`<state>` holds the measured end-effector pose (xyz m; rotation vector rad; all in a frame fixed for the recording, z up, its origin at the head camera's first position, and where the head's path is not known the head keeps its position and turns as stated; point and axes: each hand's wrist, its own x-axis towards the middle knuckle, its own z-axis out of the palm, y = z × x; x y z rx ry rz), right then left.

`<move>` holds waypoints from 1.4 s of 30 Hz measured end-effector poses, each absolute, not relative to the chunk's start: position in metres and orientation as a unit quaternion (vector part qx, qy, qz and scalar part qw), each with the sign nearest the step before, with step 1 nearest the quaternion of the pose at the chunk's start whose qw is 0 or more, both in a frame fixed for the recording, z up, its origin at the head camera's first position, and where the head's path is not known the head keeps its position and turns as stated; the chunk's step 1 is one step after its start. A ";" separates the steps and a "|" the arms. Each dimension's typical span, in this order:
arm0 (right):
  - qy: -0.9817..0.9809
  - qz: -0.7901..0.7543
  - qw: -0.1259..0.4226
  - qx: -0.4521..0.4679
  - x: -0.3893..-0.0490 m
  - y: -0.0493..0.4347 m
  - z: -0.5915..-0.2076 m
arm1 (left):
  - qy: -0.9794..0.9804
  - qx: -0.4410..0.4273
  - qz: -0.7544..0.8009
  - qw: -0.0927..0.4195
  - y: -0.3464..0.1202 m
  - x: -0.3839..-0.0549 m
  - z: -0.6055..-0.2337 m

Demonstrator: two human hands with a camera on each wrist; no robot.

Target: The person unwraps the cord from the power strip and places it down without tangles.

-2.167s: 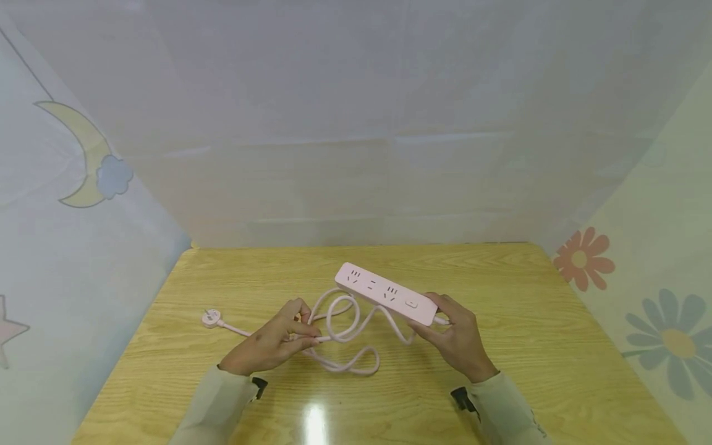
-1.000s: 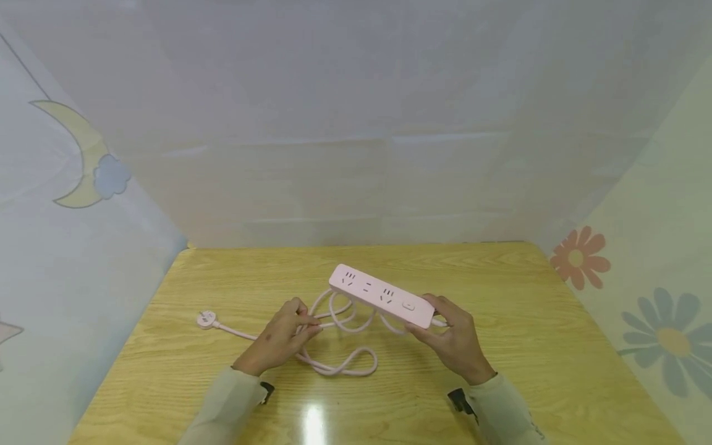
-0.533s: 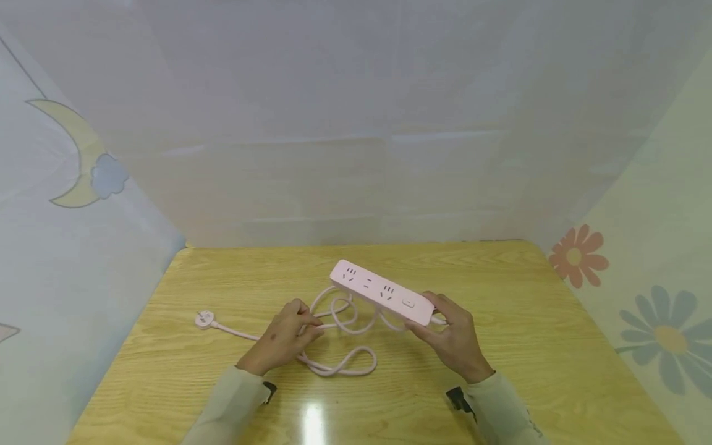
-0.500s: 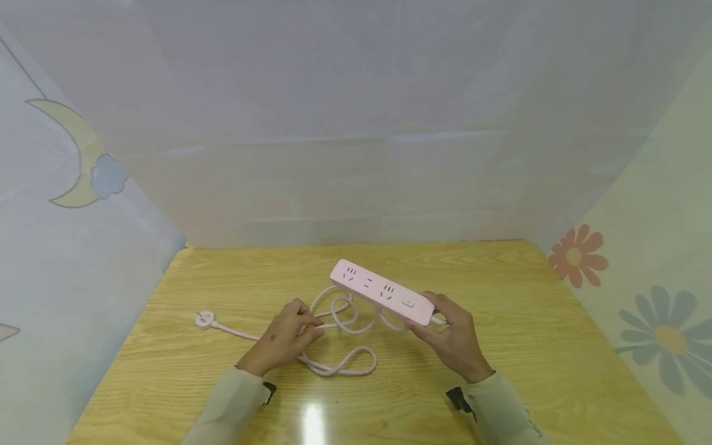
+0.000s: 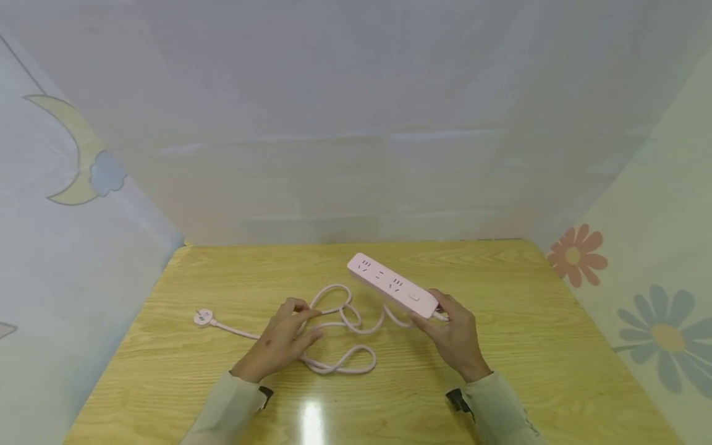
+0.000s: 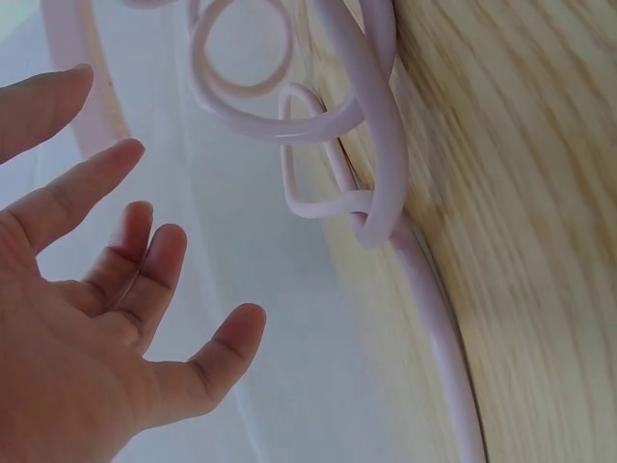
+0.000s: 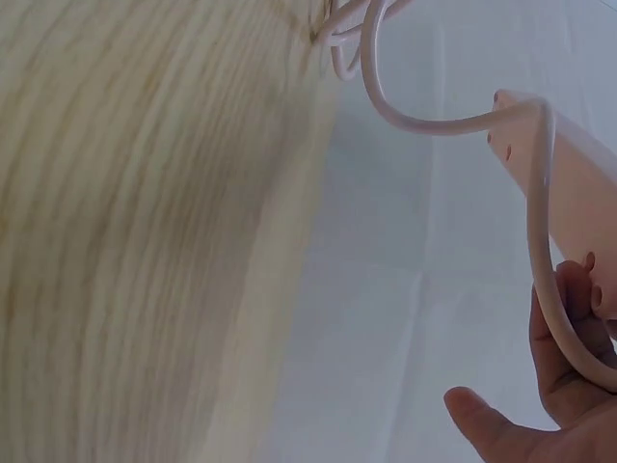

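Note:
A pink power strip (image 5: pixel 394 285) is tilted above the table, its far-left end raised and its sockets facing up. My right hand (image 5: pixel 457 334) grips its near-right end, where the cord leaves it. In the right wrist view, fingers (image 7: pixel 569 299) lie against the strip's underside. The pink cord (image 5: pixel 351 372) lies in loose loops on the table, and part of it rises to the strip. Over the loops is my left hand (image 5: pixel 278 341), fingers spread and apart from the cord in the left wrist view. To its left lies the plug (image 5: pixel 204 317), prongs up.
The wooden table (image 5: pixel 500 383) spans the lower view. Behind it hangs a pale sheet (image 5: pixel 311 185). Cloth walls with a moon print (image 5: pixel 80 154) and flower prints (image 5: pixel 578 254) stand left and right.
My left fingers have let go of the cord and spread out. My right hand has swung the strip's far end rightward and up; the cord loops have settled wider.

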<state>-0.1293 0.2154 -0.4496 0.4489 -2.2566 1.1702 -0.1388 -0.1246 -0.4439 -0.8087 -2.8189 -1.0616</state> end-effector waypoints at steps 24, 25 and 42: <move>-0.895 0.432 0.113 0.021 -0.135 0.218 -0.459 | -0.901 -0.264 -0.337 0.065 -0.133 -0.133 -0.445; -0.897 0.428 0.109 0.021 -0.136 0.218 -0.459 | -0.901 -0.264 -0.340 0.062 -0.134 -0.133 -0.445; -0.917 0.392 0.080 -0.004 -0.138 0.217 -0.457 | -0.914 -0.216 -0.343 0.020 -0.142 -0.123 -0.444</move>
